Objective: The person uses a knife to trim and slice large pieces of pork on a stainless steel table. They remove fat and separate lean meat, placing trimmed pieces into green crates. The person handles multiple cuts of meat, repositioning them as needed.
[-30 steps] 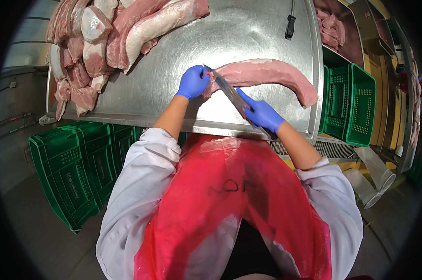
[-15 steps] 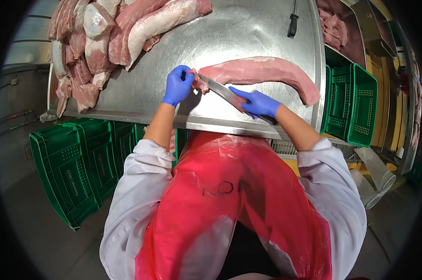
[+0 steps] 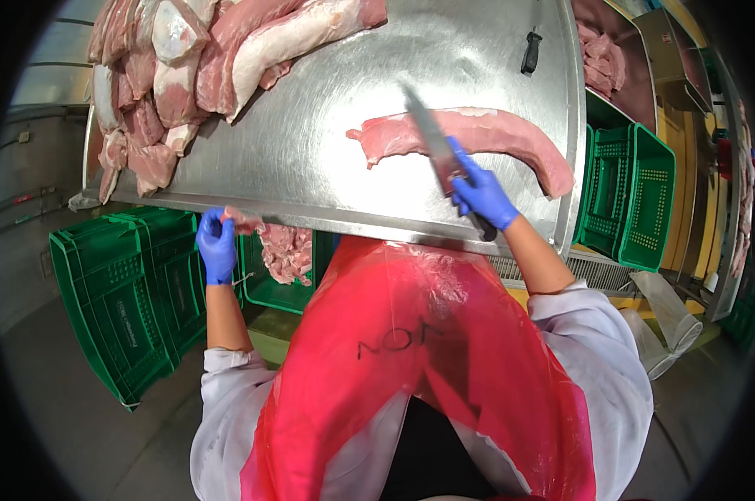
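Pinched in the fingers of my left hand (image 3: 217, 248), gloved in blue, is a small meat trimming (image 3: 242, 220). That hand is past the near edge of the steel table (image 3: 310, 159), by a green crate with meat scraps (image 3: 285, 253) in it. My right hand (image 3: 483, 196), gloved too, grips a knife (image 3: 431, 134) whose blade is raised and points away from me to the left. Behind the knife a long pink meat loin (image 3: 502, 134) lies curved on the table; the blade hides a strip of it.
Large cuts of meat (image 3: 173, 92) are heaped at the table's far left. A black-handled tool (image 3: 531, 52) lies at the far right edge. Green crates (image 3: 648, 196) stand to the right, and stacked green crates (image 3: 127, 301) at the near left. A bin with meat pieces (image 3: 603, 63) is at the far right.
My left hand has moved left and toward me, off the table, carrying the trimming away from the loin's left end. The knife has swung up, its tip now farther from me.
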Tool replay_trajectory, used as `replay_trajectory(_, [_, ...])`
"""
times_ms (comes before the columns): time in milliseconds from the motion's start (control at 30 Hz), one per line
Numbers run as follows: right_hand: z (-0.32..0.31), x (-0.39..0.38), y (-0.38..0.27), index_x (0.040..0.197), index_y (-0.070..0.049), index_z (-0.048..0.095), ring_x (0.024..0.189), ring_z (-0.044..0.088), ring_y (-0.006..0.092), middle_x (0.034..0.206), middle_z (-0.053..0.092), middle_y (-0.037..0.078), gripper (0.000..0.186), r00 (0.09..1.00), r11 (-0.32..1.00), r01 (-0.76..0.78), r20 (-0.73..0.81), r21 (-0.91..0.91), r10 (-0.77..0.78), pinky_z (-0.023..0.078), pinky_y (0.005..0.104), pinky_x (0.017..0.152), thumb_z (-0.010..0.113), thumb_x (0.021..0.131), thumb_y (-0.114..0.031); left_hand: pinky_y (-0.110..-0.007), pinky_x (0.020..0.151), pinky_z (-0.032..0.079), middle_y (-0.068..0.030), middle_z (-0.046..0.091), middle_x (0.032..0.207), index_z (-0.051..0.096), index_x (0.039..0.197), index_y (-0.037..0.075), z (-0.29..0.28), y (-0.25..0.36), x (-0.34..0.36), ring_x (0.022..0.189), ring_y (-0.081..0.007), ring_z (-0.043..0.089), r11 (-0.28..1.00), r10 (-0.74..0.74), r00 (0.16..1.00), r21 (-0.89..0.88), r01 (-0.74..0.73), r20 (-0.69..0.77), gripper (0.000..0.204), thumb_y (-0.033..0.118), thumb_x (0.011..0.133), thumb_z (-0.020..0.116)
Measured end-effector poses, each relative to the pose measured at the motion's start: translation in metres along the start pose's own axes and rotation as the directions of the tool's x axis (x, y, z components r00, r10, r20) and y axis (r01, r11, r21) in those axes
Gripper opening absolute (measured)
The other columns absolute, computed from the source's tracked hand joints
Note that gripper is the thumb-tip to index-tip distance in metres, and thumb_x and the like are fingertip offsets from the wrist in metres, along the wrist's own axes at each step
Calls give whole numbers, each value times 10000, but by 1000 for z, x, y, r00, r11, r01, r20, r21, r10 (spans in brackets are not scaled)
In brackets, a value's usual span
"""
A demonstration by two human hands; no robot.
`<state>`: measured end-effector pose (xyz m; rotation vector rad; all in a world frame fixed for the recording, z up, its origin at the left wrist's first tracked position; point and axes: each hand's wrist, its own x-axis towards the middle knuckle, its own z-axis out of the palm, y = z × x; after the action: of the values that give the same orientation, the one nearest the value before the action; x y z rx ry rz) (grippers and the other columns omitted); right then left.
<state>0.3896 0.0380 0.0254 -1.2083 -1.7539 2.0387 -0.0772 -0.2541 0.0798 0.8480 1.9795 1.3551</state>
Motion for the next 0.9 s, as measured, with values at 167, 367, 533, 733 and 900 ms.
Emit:
replay_trajectory(167, [-70,4,12,1648,-315,239,577,586,90,770,624,36,739,932,996,72,-358,51,-49,525,241,499,544,1029,-49,-485,958,500,-233,637,1144,621,1166,-50,-4,-86,6,1071,-423,620,636,148,986,757,-152,74,445,174,815,779])
replay_trajectory(367, [-94,16,36,1662,-302,167,534,566,100,698,590,28,786,786,981,145,-618,133,-32,510,259,455,540,1022,-36,-490,1069,450,-248,596,1304,579,1314,-13,248,24,100,1226,-424,568,668,387,802,461,-585,456,649,288,797,832])
replay_trajectory(533, [-112,26,28,1638,-334,265,558,608,120,702,630,55,778,800,991,-11,-596,-134,-71,542,284,507,579,986,-46,-509,981,474,-211,599,1258,566,1332,40,375,61,114,1125,-398,586,532,88,685,548,-646,723,752,436,741,811])
replay_trajectory(733, [-148,39,16,1631,-335,297,594,633,153,724,651,93,761,823,955,-131,-567,-268,-46,548,313,565,571,975,-65,-507,931,479,-196,597,1174,547,1363,49,348,32,66,1070,-376,589,469,240,572,422,-776,785,745,388,748,795])
replay_trajectory(900, [-86,29,-36,1634,-308,289,575,636,193,739,649,141,751,849,976,-188,-517,-111,105,569,357,577,556,968,-83,-500,958,473,-217,586,1246,502,1411,26,305,26,61,1100,-388,590,629,268,635,368,-685,725,815,408,761,813])
